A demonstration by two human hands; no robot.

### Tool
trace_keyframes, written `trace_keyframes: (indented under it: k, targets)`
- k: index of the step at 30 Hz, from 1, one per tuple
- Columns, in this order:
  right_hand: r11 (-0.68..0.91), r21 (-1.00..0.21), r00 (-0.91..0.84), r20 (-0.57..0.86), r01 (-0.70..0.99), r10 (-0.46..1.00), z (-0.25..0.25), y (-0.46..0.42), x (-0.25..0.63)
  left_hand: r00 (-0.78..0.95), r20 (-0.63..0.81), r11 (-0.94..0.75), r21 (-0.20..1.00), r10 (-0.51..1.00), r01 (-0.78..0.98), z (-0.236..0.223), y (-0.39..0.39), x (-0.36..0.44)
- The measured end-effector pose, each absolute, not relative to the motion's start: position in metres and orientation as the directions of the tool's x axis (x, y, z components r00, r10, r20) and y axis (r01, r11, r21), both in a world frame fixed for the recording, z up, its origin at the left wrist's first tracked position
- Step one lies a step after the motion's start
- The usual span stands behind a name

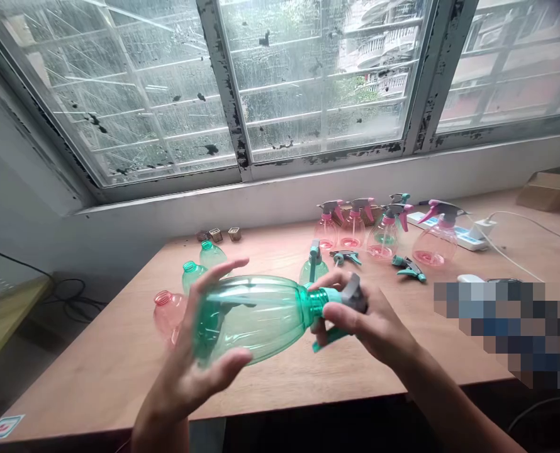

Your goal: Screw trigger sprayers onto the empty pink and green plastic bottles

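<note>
A clear green spray bottle (261,318) is held on its side above the table, its base to the left and its neck to the right. My left hand (190,365) cups the base end, thumb below and fingers above; that end is slightly blurred. At the neck, the fingers and thumb of my right hand (355,314) close around the collar of the grey and teal spray head (353,294). The teal trigger (330,340) points down beneath my right hand. Behind the held bottle stands another green spray bottle (314,267) with its head on.
Left on the table (280,390) are headless green bottles (212,253) and a pink bottle (167,308). Several pink spray bottles (381,239) line the back right, near loose teal spray heads (409,268) and a power strip (469,238). A cardboard box (548,190) sits far right.
</note>
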State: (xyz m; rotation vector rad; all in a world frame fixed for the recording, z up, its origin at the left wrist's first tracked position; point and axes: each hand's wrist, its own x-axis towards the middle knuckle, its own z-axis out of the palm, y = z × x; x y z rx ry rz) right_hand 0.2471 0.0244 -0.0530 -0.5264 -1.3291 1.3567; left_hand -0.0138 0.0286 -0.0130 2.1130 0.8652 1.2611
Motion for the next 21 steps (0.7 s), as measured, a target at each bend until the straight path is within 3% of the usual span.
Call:
trace_keyframes:
  k: [3,5,7,9,13,16,18,20,21]
  targets:
    - [-0.012,-0.888,-0.42,0.205,-0.459,0.884,-0.05,0.033,0.252,0.411,0.705,-0.815,0.468,0.578,0.342,-0.01,0.023,-0.01]
    - [-0.064,-0.891,-0.449,0.163,-0.449,0.878,-0.051,0.036,0.252,0.449,0.747,-0.862,0.341,0.491,0.374,-0.009,0.021,-0.007]
    - [-0.056,-0.896,-0.452,0.168,-0.441,0.876,-0.053,0.037,0.25,0.423,0.788,-0.878,0.297,0.448,0.376,-0.01,0.021,-0.004]
    - [0.006,-0.898,-0.424,0.213,-0.439,0.88,-0.055,0.035,0.248,0.322,0.839,-0.879,0.324,0.437,0.349,-0.012,0.025,-0.001]
    - [0.211,-0.898,-0.304,0.34,-0.385,0.89,-0.054,0.025,0.246,0.13,0.835,-0.835,0.499,0.535,0.231,-0.018,0.032,0.003]
    - [0.468,-0.87,-0.164,0.489,-0.153,0.857,-0.052,0.021,0.249,0.115,0.685,-0.681,0.663,0.719,0.312,-0.023,0.034,-0.002]
    - [0.654,-0.752,-0.107,0.646,0.086,0.756,-0.051,0.022,0.251,0.138,0.564,-0.562,0.704,0.814,0.434,-0.026,0.035,-0.009]
    - [0.749,-0.62,-0.118,0.747,0.233,0.654,-0.051,0.023,0.253,0.174,0.488,-0.507,0.719,0.855,0.476,-0.027,0.036,-0.016]
    - [0.753,-0.615,-0.133,0.747,0.233,0.652,-0.052,0.024,0.254,0.195,0.472,-0.505,0.728,0.86,0.464,-0.027,0.036,-0.018]
